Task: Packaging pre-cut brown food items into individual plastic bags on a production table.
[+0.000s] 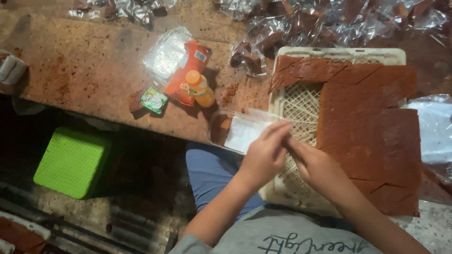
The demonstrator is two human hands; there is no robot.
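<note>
fingers of both hands pinch a clear plastic bag at the counter edge, one brown piece inside; most of the cut slab remains on the white tray.

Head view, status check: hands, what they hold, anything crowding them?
Left hand and right hand together, pinching a clear plastic bag with a brown piece inside. Cut brown slab on white crate alongside. Orange bottle clear of hands.

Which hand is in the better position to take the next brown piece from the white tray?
Probably the right hand: it lies over the white tray, beside the brown slab. The left hand grips the clear bag, off the tray's left edge.
</note>
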